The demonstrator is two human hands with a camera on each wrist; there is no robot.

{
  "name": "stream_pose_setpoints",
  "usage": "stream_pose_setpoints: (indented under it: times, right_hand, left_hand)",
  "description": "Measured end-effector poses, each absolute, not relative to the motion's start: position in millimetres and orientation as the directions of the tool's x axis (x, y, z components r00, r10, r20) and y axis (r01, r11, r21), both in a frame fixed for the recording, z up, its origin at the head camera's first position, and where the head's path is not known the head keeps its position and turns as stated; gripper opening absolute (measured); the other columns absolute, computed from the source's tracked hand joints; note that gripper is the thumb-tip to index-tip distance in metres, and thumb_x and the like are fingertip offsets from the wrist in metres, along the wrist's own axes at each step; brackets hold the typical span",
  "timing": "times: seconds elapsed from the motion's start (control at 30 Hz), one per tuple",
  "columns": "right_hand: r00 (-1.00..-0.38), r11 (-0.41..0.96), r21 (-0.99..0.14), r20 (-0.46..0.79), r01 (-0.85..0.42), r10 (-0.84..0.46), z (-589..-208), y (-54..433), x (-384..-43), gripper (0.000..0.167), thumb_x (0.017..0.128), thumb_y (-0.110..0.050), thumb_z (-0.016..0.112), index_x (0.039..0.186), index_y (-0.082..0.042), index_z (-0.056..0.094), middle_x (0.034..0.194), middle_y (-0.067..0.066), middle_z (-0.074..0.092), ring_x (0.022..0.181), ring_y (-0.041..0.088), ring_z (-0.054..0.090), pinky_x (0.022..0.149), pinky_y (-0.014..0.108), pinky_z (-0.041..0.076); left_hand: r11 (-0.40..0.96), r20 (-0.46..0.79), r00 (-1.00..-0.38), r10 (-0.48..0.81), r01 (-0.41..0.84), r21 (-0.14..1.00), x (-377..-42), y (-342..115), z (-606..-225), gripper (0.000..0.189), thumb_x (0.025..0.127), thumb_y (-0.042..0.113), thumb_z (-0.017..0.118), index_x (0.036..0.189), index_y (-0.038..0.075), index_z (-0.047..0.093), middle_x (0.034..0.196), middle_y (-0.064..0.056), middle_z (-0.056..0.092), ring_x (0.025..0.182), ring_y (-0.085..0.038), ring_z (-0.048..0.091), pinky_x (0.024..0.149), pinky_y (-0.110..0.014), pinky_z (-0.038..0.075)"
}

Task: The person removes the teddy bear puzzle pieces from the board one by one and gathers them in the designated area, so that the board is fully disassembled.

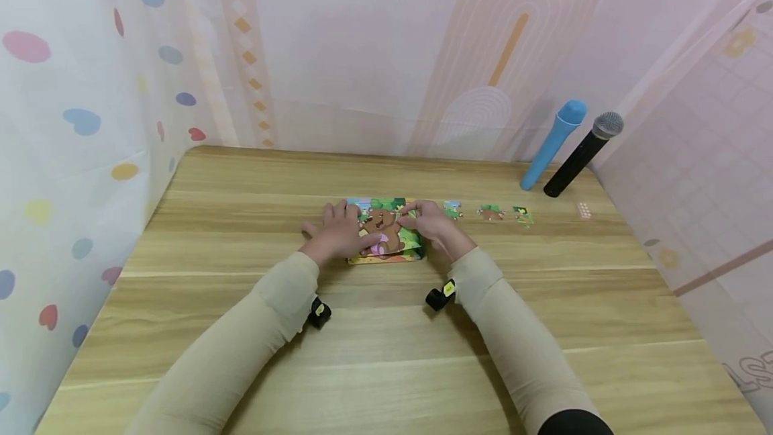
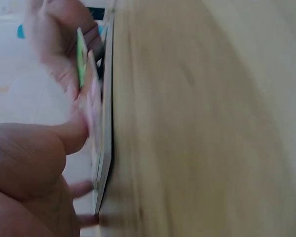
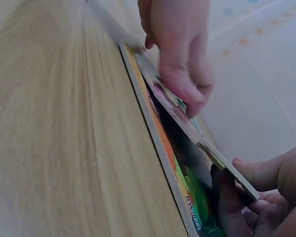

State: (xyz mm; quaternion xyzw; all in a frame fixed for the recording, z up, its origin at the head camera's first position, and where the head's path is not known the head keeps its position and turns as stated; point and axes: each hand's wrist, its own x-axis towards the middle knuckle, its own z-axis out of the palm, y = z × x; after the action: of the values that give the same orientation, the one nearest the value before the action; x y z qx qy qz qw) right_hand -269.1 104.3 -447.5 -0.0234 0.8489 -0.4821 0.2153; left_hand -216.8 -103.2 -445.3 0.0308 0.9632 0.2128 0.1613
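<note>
A jigsaw board (image 1: 386, 260) with a colourful border lies at the middle of the table. Over it is a section of joined puzzle pieces (image 1: 382, 223) picturing a brown bear, its right side tilted up off the board. My right hand (image 1: 439, 225) pinches this section at its right edge, thumb above and fingers underneath, as the right wrist view shows. My left hand (image 1: 337, 233) rests over the left side, its thumb pressing the pieces and its other fingers by the board's left edge. In the left wrist view, the board (image 2: 104, 143) appears edge-on.
Loose puzzle pieces, a light-blue one (image 1: 451, 209), a brown one (image 1: 491, 212) and a green one (image 1: 523, 215), lie right of the board. Farther right are a small dotted patch (image 1: 584, 210), a blue microphone (image 1: 552, 146) and a black microphone (image 1: 582, 155). Curtains (image 1: 350, 52) surround the wooden table.
</note>
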Motion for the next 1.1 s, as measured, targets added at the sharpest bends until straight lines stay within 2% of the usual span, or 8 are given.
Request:
stream_pose_setpoints:
  times: [0.1,0.2,0.3,0.4,0.43,0.7,0.9,1.1]
  right_hand:
    - [-0.902,0.527,-0.832,-0.35,0.176,-0.252,-446.6,104.9,-269.7,0.03,0.1,-0.019,0.067,0.127,-0.006,0.065,0.091,0.006,0.042,0.076,0.018,0.037,0.064,0.031,0.03]
    - [-0.901,0.515,-0.836,-0.356,0.187,-0.25,-445.9,104.4,-269.0,0.028,0.1,-0.018,0.067,0.125,-0.006,0.065,0.1,0.01,0.046,0.087,0.022,0.042,0.07,0.033,0.033]
    - [-0.895,0.484,-0.846,-0.374,0.223,-0.242,-445.8,103.9,-269.1,0.027,0.1,-0.018,0.067,0.124,-0.006,0.065,0.13,0.015,0.049,0.116,0.027,0.045,0.094,0.037,0.041]
    - [-0.878,0.427,-0.855,-0.418,0.293,-0.234,-445.7,103.7,-270.1,0.027,0.1,-0.017,0.066,0.126,-0.007,0.063,0.155,0.016,0.036,0.136,0.031,0.036,0.114,0.047,0.03]
    - [-0.872,0.409,-0.856,-0.433,0.317,-0.229,-446.0,103.8,-270.5,0.028,0.1,-0.017,0.066,0.126,-0.008,0.063,0.158,0.015,0.033,0.137,0.031,0.035,0.116,0.048,0.028]
    - [-0.856,0.364,-0.854,-0.467,0.371,-0.221,-449.2,105.4,-273.0,0.03,0.101,-0.018,0.065,0.128,-0.008,0.062,0.147,0.013,0.041,0.121,0.025,0.042,0.106,0.041,0.034]
    - [-0.875,0.396,-0.855,-0.438,0.335,-0.205,-449.4,105.9,-270.4,0.027,0.099,-0.019,0.069,0.123,-0.009,0.064,0.143,0.011,0.043,0.111,0.024,0.042,0.092,0.036,0.035]
    - [-0.876,0.352,-0.865,-0.441,0.358,-0.194,-446.1,103.0,-269.3,0.022,0.099,-0.015,0.068,0.119,-0.008,0.065,0.129,0.01,0.05,0.095,0.02,0.045,0.079,0.031,0.036]
  left_hand:
    - [0.907,-0.307,-0.949,0.071,-0.067,0.417,-220.4,-93.4,-448.0,0.085,0.097,0.065,0.052,0.146,-0.001,0.032,0.16,-0.023,0.02,0.149,-0.047,0.004,0.1,-0.086,0.005]
    - [0.915,-0.323,-0.946,0.023,-0.11,0.388,-227.5,-87.1,-452.5,0.076,0.096,0.064,0.054,0.134,0.001,0.038,0.146,-0.023,0.031,0.141,-0.048,0.014,0.099,-0.085,0.01]
    - [0.925,-0.338,-0.941,-0.003,-0.132,0.358,-234.0,-84.6,-457.5,0.071,0.096,0.065,0.055,0.126,0.003,0.039,0.132,-0.02,0.036,0.132,-0.047,0.021,0.096,-0.083,0.018]
    - [0.927,-0.359,-0.933,-0.009,-0.143,0.348,-236.2,-84.6,-458.1,0.068,0.095,0.065,0.055,0.121,0.004,0.038,0.125,-0.018,0.036,0.126,-0.045,0.023,0.092,-0.081,0.022]
    - [0.926,-0.364,-0.931,-0.009,-0.145,0.349,-236.5,-84.7,-458.0,0.067,0.095,0.065,0.054,0.119,0.005,0.038,0.123,-0.017,0.035,0.125,-0.044,0.023,0.092,-0.08,0.023]
    - [0.919,-0.365,-0.931,-0.005,-0.148,0.366,-233.3,-85.2,-453.3,0.068,0.095,0.066,0.056,0.117,0.004,0.04,0.115,-0.014,0.034,0.119,-0.04,0.025,0.092,-0.078,0.023]
    - [0.918,-0.353,-0.935,-0.009,-0.148,0.369,-232.9,-85.3,-450.6,0.072,0.093,0.066,0.059,0.122,0.002,0.041,0.117,-0.015,0.035,0.122,-0.041,0.026,0.095,-0.08,0.022]
    - [0.914,-0.368,-0.93,-0.006,-0.154,0.374,-234.4,-87.8,-449.5,0.072,0.093,0.066,0.059,0.121,0.003,0.04,0.119,-0.016,0.034,0.121,-0.04,0.025,0.096,-0.082,0.019]
